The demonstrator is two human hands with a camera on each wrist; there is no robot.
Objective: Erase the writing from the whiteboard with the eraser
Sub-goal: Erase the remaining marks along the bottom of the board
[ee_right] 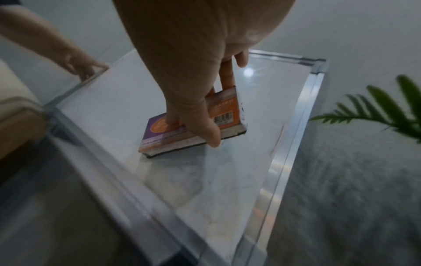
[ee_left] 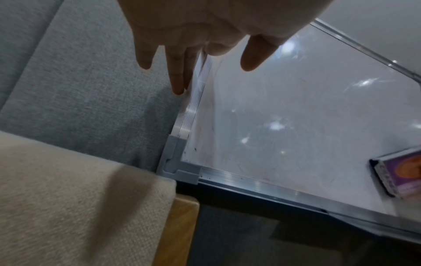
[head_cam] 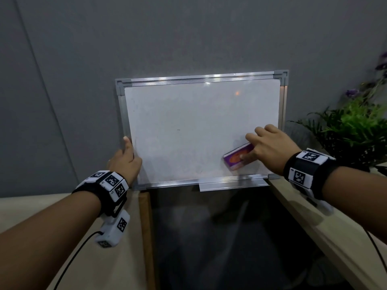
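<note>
The purple-and-orange rectangular block eraser (ee_right: pixel 153 127) gripped by the right hand (ee_right: pixel 182 54) shows pale letters "RASER" between thumb and fingers and a barcode just beside the thumb. Its side print is too blurred to read. Black-and-white square code markers (head_cam: pixel 309 156) sit behind both hands. Left of the right hand, the silver-framed rectangular whiteboard (head_cam: pixel 188 105) bears one short dark dash (head_cam: pixel 178 129).

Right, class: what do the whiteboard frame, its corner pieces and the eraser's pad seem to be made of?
The whiteboard frame looks like ribbed aluminium: silvery, with bright glints. The corner pieces look like moulded grey plastic, matte, no glints. The eraser pad seems dark felt or foam, dull and soft-edged; blur leaves it open.
</note>
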